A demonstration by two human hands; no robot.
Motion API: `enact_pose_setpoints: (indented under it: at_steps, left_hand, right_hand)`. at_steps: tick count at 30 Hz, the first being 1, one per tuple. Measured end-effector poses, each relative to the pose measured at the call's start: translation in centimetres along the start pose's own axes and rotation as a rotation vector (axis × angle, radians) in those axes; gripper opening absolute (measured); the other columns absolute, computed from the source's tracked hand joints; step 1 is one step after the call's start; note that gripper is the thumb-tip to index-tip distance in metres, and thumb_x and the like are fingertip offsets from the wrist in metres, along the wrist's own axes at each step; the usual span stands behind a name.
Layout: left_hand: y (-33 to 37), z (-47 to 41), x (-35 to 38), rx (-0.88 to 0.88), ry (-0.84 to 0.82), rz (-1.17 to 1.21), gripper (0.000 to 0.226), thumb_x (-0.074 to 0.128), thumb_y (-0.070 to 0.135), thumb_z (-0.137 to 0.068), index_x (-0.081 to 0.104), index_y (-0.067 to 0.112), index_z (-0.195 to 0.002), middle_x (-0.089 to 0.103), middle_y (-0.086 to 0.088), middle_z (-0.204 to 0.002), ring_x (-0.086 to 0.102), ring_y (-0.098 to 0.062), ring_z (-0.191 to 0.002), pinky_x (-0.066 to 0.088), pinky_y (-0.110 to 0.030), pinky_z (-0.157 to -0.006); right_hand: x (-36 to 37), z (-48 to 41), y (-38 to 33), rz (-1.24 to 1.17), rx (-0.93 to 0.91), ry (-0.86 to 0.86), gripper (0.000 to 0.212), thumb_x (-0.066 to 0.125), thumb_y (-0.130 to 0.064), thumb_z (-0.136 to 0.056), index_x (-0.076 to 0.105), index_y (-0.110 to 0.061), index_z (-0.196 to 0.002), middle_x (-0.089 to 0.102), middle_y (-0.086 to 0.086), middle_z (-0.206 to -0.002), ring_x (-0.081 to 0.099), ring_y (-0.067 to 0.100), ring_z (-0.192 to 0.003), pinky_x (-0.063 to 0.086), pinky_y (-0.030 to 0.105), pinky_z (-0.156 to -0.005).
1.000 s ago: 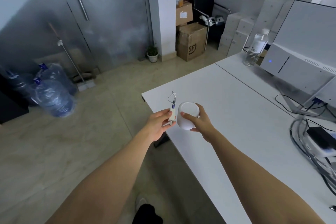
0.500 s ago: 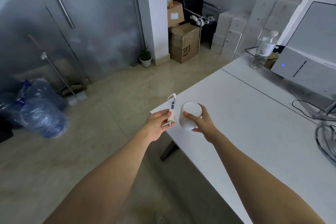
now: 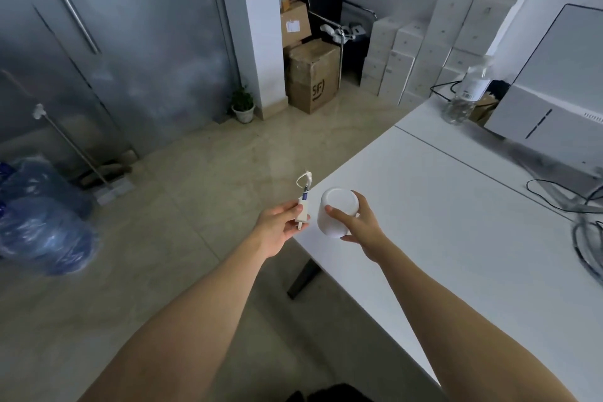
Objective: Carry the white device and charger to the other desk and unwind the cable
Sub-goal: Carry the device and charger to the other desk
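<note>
My right hand [image 3: 360, 227] grips a round white device [image 3: 336, 210], shaped like a small cylinder with its flat top towards me, held over the near-left corner of the white desk [image 3: 440, 222]. My left hand [image 3: 277, 227] pinches a small white charger [image 3: 302, 211] just left of the device, off the desk edge above the floor. A short white cable [image 3: 304, 179] sticks up from the charger in a small loop. Hands and objects sit close together without touching.
A second white desk [image 3: 434, 122] adjoins at the back right, carrying a water bottle [image 3: 465, 96], a white machine [image 3: 548, 101] and black cables [image 3: 574, 202]. Cardboard boxes [image 3: 311, 75], stacked white boxes [image 3: 424, 52], a potted plant [image 3: 243, 106], a mop [image 3: 81, 153] and blue water jugs [image 3: 42, 215] stand on the floor.
The view has swung left and the desk has shifted right in frame. Both hands keep their hold on the device and charger, now over the desk's corner.
</note>
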State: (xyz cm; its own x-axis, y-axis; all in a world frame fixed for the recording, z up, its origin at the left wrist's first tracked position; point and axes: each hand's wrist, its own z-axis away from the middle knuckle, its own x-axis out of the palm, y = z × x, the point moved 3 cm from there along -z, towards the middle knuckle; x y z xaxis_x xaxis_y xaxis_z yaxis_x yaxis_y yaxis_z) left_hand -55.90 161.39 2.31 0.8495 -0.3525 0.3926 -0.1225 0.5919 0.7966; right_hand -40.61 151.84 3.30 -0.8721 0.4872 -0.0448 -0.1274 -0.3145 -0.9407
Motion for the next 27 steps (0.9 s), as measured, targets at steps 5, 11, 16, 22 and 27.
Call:
enact_pose_setpoints:
  at_steps: [5, 11, 16, 22, 27]
  left_hand:
    - [0.4, -1.9, -0.6, -0.026, -0.009, -0.018, 0.013, 0.057, 0.002, -0.088, 0.063, 0.005, -0.1, 0.066, -0.016, -0.089, 0.064, -0.027, -0.084, 0.058, -0.029, -0.076]
    - [1.0, -4.9, -0.9, -0.054, -0.012, -0.031, 0.02, 0.058, 0.002, -0.088, 0.061, 0.002, -0.107, 0.066, -0.013, -0.091, 0.065, -0.026, -0.086, 0.058, -0.029, -0.077]
    - [2.0, -7.9, -0.7, -0.06, -0.023, -0.049, 0.023, 0.058, 0.002, -0.088, 0.061, 0.001, -0.111, 0.066, -0.013, -0.091, 0.066, -0.026, -0.085, 0.059, -0.029, -0.075]
    - [2.2, -10.8, 0.1, -0.08, -0.044, -0.075, 0.021, 0.058, 0.001, -0.088, 0.061, 0.001, -0.108, 0.065, -0.013, -0.089, 0.064, -0.025, -0.082, 0.058, -0.029, -0.075]
    - [1.9, -12.5, 0.1, -0.118, -0.081, -0.105, 0.026, 0.058, 0.001, -0.087, 0.059, -0.001, -0.113, 0.064, -0.014, -0.089, 0.063, -0.025, -0.082, 0.058, -0.029, -0.073]
  right_hand:
    - [0.6, -1.6, 0.1, -0.006, 0.01, 0.017, 0.058, 0.073, -0.036, -0.077, 0.04, -0.035, -0.125, 0.049, -0.017, -0.107, 0.05, 0.016, -0.105, 0.056, 0.044, -0.084]
    - [0.9, -4.1, 0.4, -0.04, 0.026, 0.033, 0.056, 0.073, -0.035, -0.077, 0.041, -0.036, -0.122, 0.05, -0.018, -0.108, 0.051, 0.015, -0.104, 0.055, 0.042, -0.082]
    - [0.7, -6.7, 0.2, -0.059, 0.022, 0.048, 0.057, 0.073, -0.033, -0.078, 0.04, -0.034, -0.124, 0.049, -0.017, -0.107, 0.05, 0.016, -0.104, 0.053, 0.038, -0.08]
    - [0.0, -9.1, 0.5, -0.013, -0.01, 0.115, 0.064, 0.074, -0.031, -0.077, 0.039, -0.025, -0.131, 0.049, -0.007, -0.115, 0.05, 0.014, -0.104, 0.044, 0.031, -0.086]
    - [0.2, -9.7, 1.0, -0.041, 0.004, 0.164, 0.062, 0.073, -0.027, -0.079, 0.04, -0.023, -0.131, 0.049, -0.007, -0.114, 0.05, 0.013, -0.102, 0.04, 0.025, -0.079]
